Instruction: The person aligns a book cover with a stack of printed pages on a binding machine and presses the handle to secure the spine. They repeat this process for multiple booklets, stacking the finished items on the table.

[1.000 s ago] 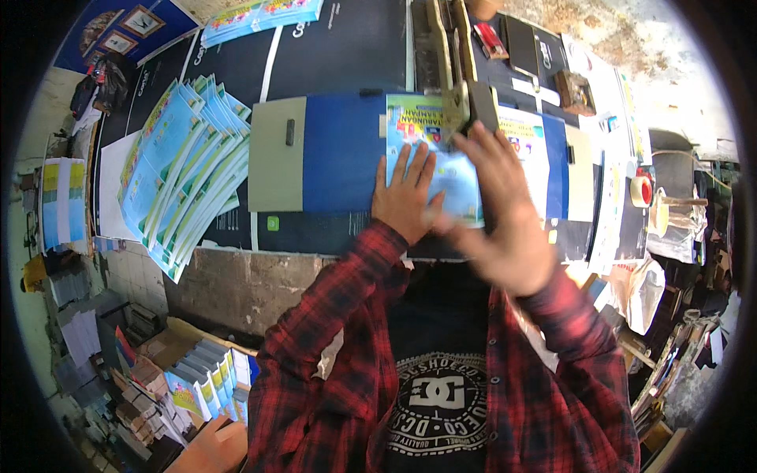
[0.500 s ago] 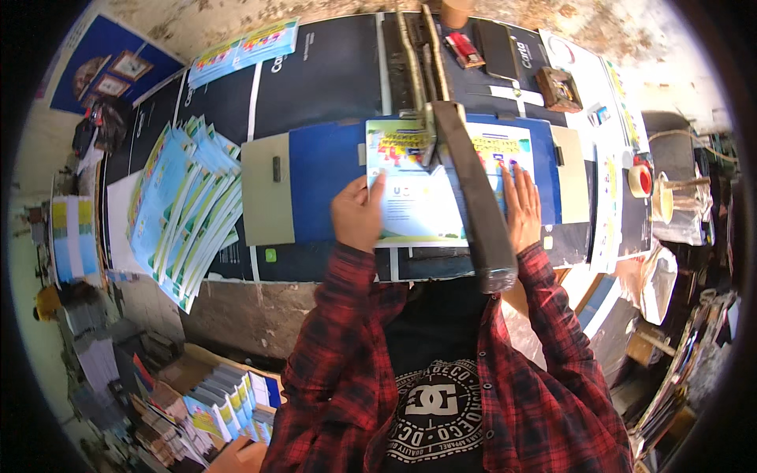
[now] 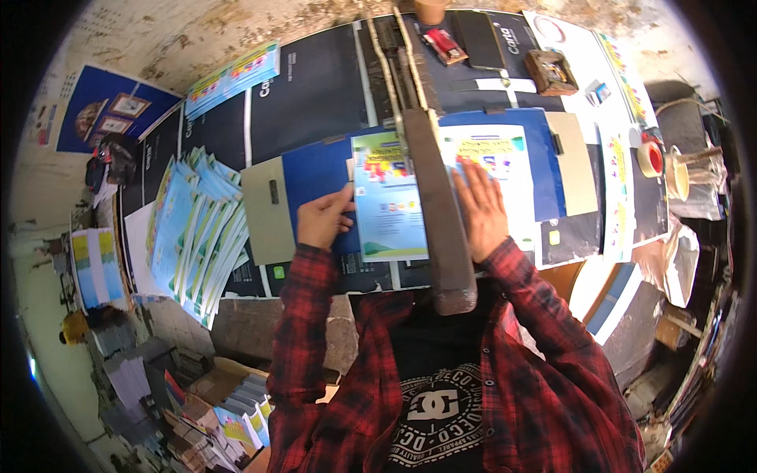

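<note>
A colourful printed sheet [image 3: 390, 229] lies on a blue board [image 3: 319, 162] with beige ends, under the long dark lever [image 3: 441, 229] of a bench device resembling a stapler. My left hand [image 3: 323, 221] is loosely closed at the sheet's left edge, its fingertips close to the paper; nothing shows in its fingers. My right hand [image 3: 482, 206] lies flat, fingers stretched, on the printed paper right of the lever. The lever hides the middle of the paper and whatever is beneath it.
A fanned pile of printed sheets [image 3: 197, 229] covers the table's left side, with another stack [image 3: 233, 79] behind. A phone-like dark slab [image 3: 479, 39], a red packet [image 3: 444, 46], a wooden box [image 3: 552, 72] and a tape roll [image 3: 650, 159] sit at the right.
My left hand has moved left, off the sheet's edge. My right hand rests flatter beside the lever. The view has shifted, and another person's hand at lower left is gone from sight.
</note>
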Motion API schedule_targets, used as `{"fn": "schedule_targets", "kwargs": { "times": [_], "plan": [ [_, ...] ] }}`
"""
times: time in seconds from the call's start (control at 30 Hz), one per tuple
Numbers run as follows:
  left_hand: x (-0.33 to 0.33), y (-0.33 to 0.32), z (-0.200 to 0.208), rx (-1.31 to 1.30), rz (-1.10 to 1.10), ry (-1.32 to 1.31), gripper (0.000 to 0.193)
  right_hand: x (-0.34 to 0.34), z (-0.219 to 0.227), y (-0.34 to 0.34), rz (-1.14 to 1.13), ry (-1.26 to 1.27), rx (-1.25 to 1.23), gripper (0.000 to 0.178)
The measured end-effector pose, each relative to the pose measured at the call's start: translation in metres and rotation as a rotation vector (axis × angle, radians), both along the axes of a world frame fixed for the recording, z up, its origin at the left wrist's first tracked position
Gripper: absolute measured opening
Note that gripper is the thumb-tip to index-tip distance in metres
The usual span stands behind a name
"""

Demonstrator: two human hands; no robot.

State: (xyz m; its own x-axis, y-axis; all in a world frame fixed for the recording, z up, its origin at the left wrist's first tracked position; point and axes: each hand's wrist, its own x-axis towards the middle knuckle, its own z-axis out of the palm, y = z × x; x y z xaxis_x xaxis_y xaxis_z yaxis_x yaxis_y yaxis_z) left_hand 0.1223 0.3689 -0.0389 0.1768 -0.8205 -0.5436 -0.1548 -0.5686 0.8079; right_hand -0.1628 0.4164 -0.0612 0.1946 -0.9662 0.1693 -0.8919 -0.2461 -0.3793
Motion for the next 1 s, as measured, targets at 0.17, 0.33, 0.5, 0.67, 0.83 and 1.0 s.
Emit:
{"fn": "schedule_targets", "kwargs": {
  "times": [0.17, 0.33, 0.5, 0.67, 0.83, 1.0],
  "plan": [
    [-0.014, 0.014, -0.006, 0.013, -0.045, 0.101, 0.036, -0.015, 0.004, 0.009, -0.043, 0.024, 0.009, 0.076],
    [0.054, 0.014, -0.011, -0.008, 0.124, 0.068, 0.030, 0.021, -0.001, -0.001, 0.039, -0.099, -0.033, 0.071],
    [0.084, 0.002, -0.012, 0.050, 0.258, 0.107, 0.029, 0.052, -0.016, -0.014, 0.075, 0.033, -0.064, 0.062],
    [0.069, -0.004, -0.020, 0.076, 0.229, 0.154, 0.030, 0.035, -0.005, -0.016, 0.021, 0.054, -0.083, 0.069],
    [0.056, -0.003, -0.022, 0.059, 0.251, 0.163, 0.031, 0.019, 0.000, -0.019, 0.008, 0.006, -0.064, 0.072],
    [0.065, -0.001, -0.019, 0.050, 0.271, 0.260, 0.031, 0.018, 0.000, -0.019, 0.026, 0.011, -0.054, 0.073]
  ]
}}
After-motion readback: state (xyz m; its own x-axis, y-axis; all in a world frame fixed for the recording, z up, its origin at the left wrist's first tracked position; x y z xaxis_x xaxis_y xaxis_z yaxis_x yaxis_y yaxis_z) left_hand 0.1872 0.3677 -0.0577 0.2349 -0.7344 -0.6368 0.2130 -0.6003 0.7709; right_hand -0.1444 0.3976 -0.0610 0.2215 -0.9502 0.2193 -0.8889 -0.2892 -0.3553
